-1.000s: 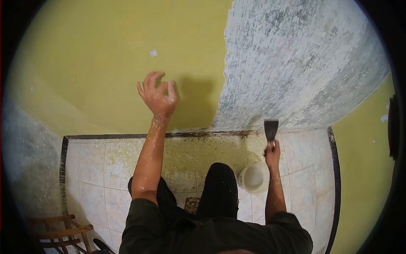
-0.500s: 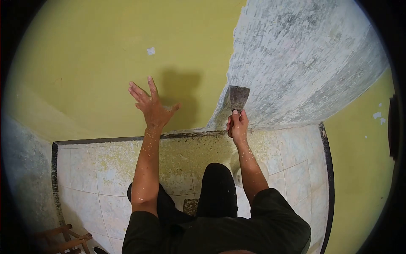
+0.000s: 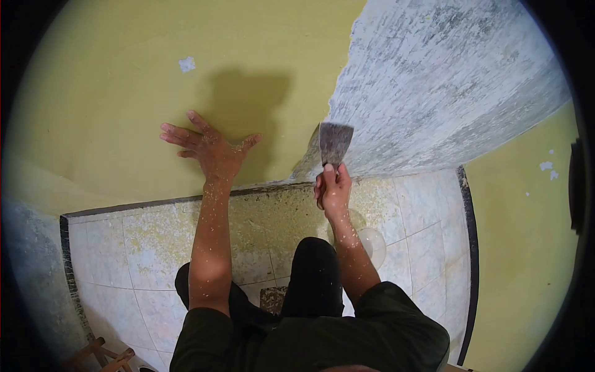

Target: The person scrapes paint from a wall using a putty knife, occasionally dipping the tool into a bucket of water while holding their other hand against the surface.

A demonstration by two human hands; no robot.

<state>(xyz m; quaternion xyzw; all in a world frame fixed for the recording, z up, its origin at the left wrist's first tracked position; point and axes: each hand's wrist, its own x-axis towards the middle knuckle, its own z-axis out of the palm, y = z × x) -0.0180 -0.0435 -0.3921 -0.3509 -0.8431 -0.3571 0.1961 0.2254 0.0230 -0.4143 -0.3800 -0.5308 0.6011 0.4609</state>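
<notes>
My right hand (image 3: 334, 189) is closed around the handle of a scraper (image 3: 336, 141), whose wide metal blade points up near the edge between the yellow paint and the bared grey-white wall (image 3: 434, 80). To the left, my left hand (image 3: 214, 149) has its fingers spread in front of the yellow wall (image 3: 124, 111) and holds nothing. Whether it touches the wall I cannot tell. Small paint flakes stick to both forearms.
Yellow paint flakes (image 3: 161, 239) lie over the tiled floor (image 3: 105, 304) along the wall's foot. A pale round container (image 3: 374, 245) stands beside my right forearm. A wooden frame (image 3: 102, 356) is at the lower left. Dark skirting (image 3: 136, 206) borders the floor.
The view has shifted and tilted slightly. My left hand has turned further left, its fingers still spread. The scraper is still in my right hand, a little further left in view.
</notes>
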